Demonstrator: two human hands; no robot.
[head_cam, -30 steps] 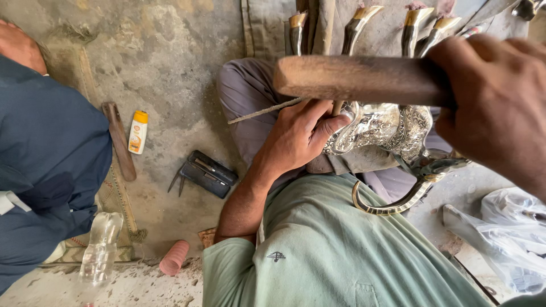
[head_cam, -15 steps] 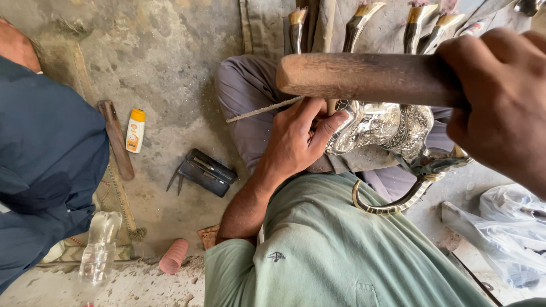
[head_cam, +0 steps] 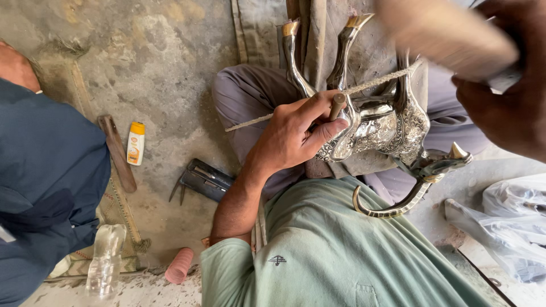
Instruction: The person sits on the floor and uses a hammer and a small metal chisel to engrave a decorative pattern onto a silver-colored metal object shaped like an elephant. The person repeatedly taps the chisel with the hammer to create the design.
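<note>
**Chasing an engraved metal animal figure on a workshop floor**

Rough grey concrete floor (head_cam: 170,74) forms the ground. Nearest the camera, the right hand (head_cam: 506,96) has its fingers wrapped around a blurred pale wooden mallet (head_cam: 449,37). Below it, the left hand (head_cam: 296,136) pinches a small wooden-headed punch (head_cam: 338,106) against an engraved silver-coloured metal animal figure (head_cam: 381,125), which lies legs-up on the person's lap. Farther off on the floor lie a dark folded tool (head_cam: 205,179), a yellow-and-white tube (head_cam: 135,143) and a clear plastic bottle (head_cam: 105,261), beside another person's dark blue sleeve (head_cam: 51,182).
</note>
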